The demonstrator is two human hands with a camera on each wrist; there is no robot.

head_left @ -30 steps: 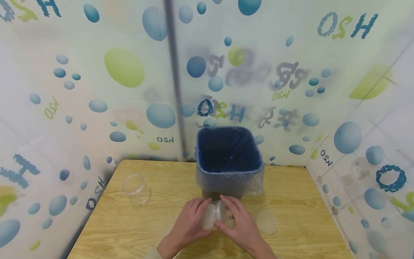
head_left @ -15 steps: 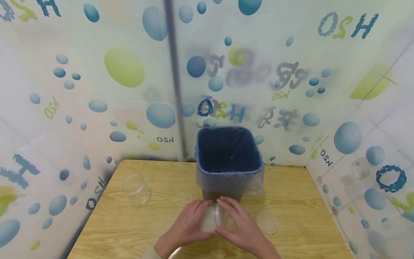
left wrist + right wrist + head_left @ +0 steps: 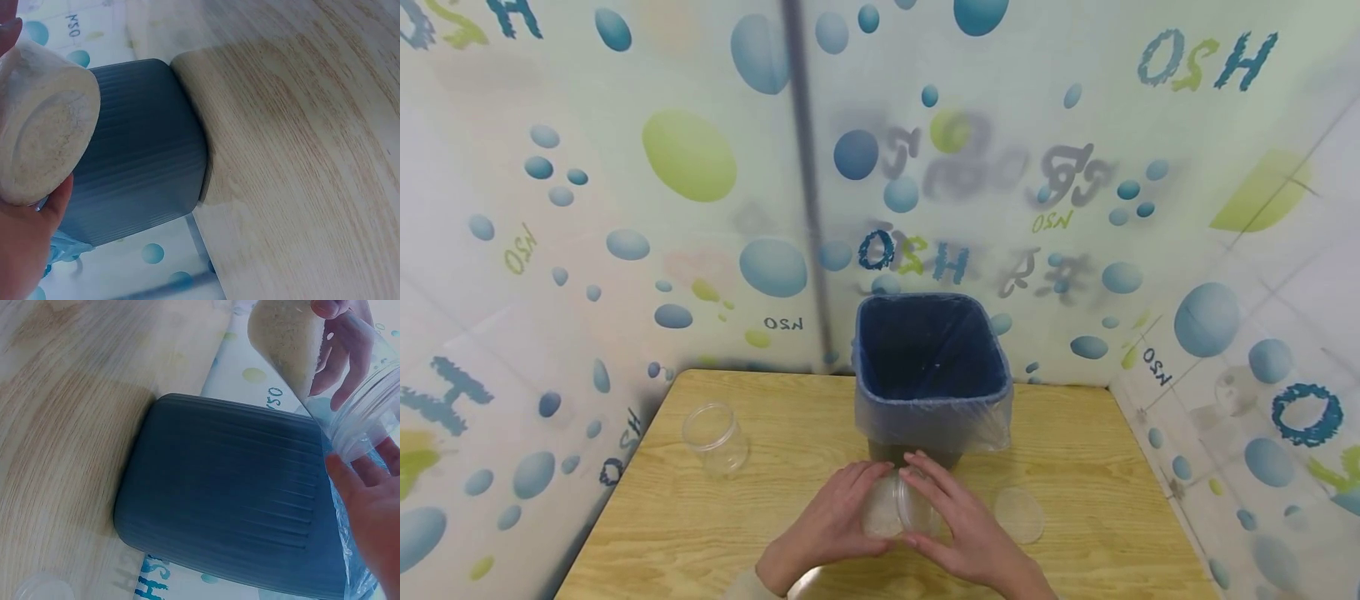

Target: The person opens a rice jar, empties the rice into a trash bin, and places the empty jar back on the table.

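Between both hands lies a clear plastic jar (image 3: 880,510), tipped on its side above the table. Pale grains, like rice, fill its base end (image 3: 287,347). My left hand (image 3: 841,518) grips that end, and its flat bottom (image 3: 45,134) faces the left wrist camera. Fingers and thumb of my right hand (image 3: 962,529) curl about the ridged, clear mouth end, which looks like a lid (image 3: 370,415); whether it is loosened I cannot tell. Just behind the jar stands a dark blue bin (image 3: 940,421) with a plastic liner folded over its rim.
An open clear jar (image 3: 722,442) stands at the left of the wooden table (image 3: 647,517). A clear round disc (image 3: 1018,514), like a lid, lies flat to the right of my right hand. Patterned sheets (image 3: 692,250) close off the back and sides.
The right fingers have shifted and spread around the mouth end, and the right hand has moved slightly right. The left hand has hardly moved. Bin, open jar and disc stay put.
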